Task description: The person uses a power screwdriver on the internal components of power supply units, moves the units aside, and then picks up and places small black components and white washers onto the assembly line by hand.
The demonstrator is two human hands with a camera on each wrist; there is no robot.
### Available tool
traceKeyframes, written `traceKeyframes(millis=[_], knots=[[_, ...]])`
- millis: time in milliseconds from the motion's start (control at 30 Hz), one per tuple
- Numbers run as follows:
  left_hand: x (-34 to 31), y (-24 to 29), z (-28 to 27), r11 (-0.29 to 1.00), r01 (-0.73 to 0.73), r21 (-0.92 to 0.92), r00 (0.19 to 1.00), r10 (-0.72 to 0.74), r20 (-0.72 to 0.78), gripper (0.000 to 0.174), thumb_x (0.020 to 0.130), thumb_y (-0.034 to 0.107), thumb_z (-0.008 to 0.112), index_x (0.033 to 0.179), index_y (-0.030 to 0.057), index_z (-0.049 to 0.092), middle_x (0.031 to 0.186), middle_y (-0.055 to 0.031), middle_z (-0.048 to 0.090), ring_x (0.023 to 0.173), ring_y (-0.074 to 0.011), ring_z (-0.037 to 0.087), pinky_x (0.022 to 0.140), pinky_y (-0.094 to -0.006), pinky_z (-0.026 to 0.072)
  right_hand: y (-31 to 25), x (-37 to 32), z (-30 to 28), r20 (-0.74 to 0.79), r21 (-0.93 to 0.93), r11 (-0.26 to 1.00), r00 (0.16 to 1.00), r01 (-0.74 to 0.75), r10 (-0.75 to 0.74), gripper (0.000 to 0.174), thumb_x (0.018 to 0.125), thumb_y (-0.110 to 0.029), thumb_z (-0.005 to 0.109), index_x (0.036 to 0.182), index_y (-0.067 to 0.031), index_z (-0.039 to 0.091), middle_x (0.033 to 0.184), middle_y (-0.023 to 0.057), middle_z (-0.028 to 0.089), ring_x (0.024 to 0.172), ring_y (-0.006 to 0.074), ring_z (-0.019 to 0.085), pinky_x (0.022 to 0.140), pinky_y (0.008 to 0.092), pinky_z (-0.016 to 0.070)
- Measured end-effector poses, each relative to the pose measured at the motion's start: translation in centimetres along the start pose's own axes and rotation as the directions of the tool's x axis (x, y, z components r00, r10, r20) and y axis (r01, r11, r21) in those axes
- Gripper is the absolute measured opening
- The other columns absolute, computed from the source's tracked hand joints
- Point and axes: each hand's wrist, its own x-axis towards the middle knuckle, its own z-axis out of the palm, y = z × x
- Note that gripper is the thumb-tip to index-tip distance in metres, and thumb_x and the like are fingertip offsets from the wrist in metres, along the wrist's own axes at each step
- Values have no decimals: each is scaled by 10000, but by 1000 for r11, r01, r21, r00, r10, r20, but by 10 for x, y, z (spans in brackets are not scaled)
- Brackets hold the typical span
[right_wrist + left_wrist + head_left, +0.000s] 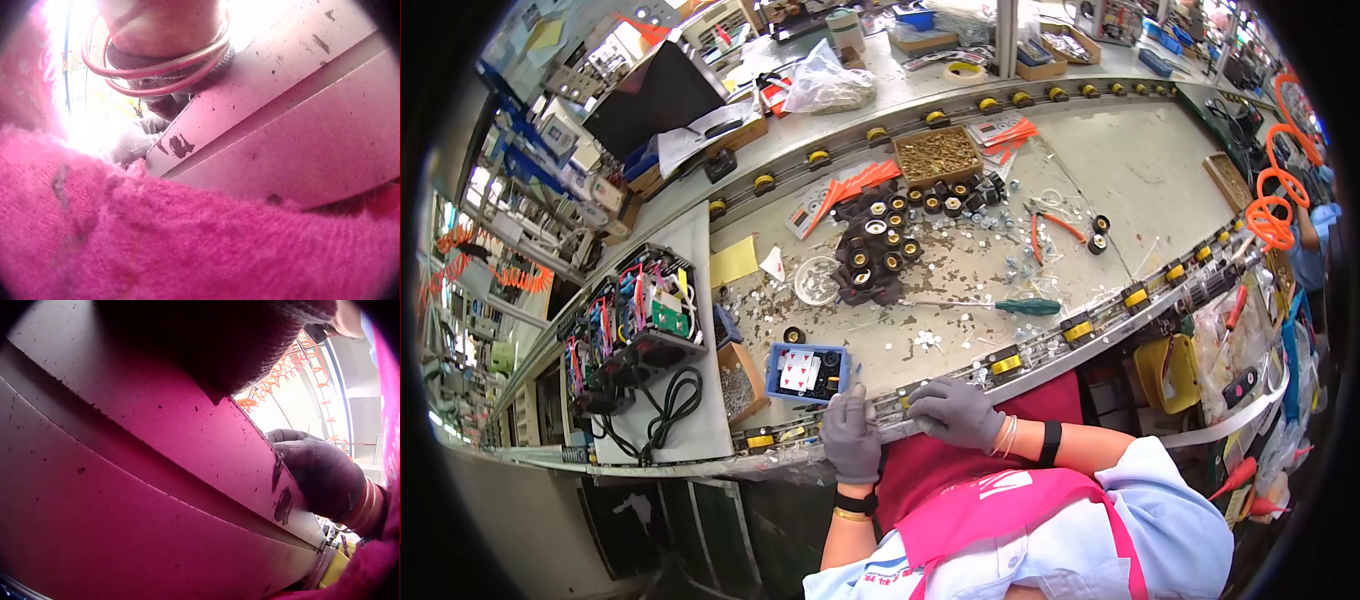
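In the head view the gloved left hand (851,437) lies over the metal rail at the bench's front edge, just below a blue bin (772,372) holding cards and black parts. To its right the gloved right hand (956,413) rests at the same rail (890,408), fingers loosely bent toward the left hand. Nothing held shows in either hand. The left wrist view shows the right hand (325,475) at the rail's edge; in the right wrist view the hands are mostly hidden behind a wrist with bracelets and pink cloth (187,250).
Black round parts (875,228) are heaped mid-bench beside a box of brass pieces (938,157). A green-handled screwdriver (1028,306) and orange-handled pliers (1062,228) lie to the right. At left stand an opened electronic unit (640,310) with black cables and a cardboard box (740,380).
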Motion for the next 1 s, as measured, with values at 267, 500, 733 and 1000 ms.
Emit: traceKeyframes(millis=[267, 500, 733, 1000], knots=[[-5, -5, 2, 998, 37, -45, 999, -37, 14, 424, 799, 109, 646, 1220, 81, 604, 1066, -126, 650, 992, -349, 620, 955, -470, 479, -8, 5, -5, 23, -3, 1000, 1000, -19, 19, 143, 778, -93, 710, 916, -107, 678, 1011, 71, 668, 935, 285, 640, 813, 388, 529], [0, -5, -4, 993, 59, -104, 998, -55, 39, 370, 829, 119, 648, 1191, 58, 611, 1069, -130, 655, 963, -335, 634, 901, -442, 509, -12, 8, -4, 11, -24, 1000, 1000, -8, 8, 135, 773, -79, 714, 905, -83, 681, 986, 88, 680, 914, 289, 646, 808, 389, 525], [41, -70, -29, 984, 130, 125, 988, -138, 63, 471, 834, 238, 690, 1232, 32, 546, 1305, -184, 567, 896, -379, 644, 807, -443, 537, -9, 7, -3, 17, -26, 1000, 1000, 7, -7, 116, 781, -82, 708, 892, -91, 677, 972, 85, 677, 912, 291, 646, 795, 392, 523], [122, -165, -57, 659, 422, 622, 711, -667, 223, 712, 846, 333, 686, 1460, 110, 402, 1607, -221, 141, 961, -303, 694, 785, -393, 557, -7, 5, -3, 7, -12, 1000, 1000, -10, 10, 122, 776, -82, 714, 892, -83, 676, 963, 93, 681, 906, 299, 653, 781, 395, 529]])
